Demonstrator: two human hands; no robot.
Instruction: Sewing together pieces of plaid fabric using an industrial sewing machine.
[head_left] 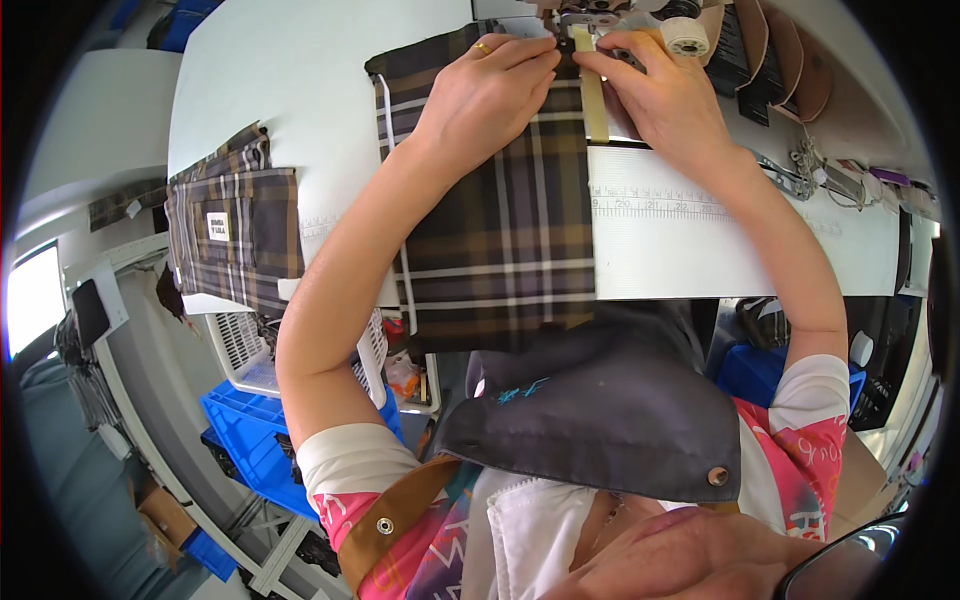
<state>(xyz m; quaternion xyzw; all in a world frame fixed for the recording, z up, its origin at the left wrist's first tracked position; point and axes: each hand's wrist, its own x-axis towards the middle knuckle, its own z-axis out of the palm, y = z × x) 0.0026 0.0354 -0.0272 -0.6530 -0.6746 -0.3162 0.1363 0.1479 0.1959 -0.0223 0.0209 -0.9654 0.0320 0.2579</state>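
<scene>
A long piece of brown, black and white plaid cloth (500, 240) lies under the head of a sewing machine (590, 12) and hangs over the table's near edge. Pressed onto its far part, my left hand (490, 95) has its fingers close together, the tips by the needle area. A narrow pale-yellow strip (594, 105) runs along the cloth's right edge. My right hand (660, 90) pinches at the strip's far end with thumb and forefinger; the exact grip there is partly hidden. The needle itself cannot be made out.
Another plaid piece with a white label (235, 225) rests on the white table (330, 120) at left. A printed ruler (660, 205) runs along the near edge. A thread spool (686, 36) stands at upper right. White and blue crates (245, 430) sit below left.
</scene>
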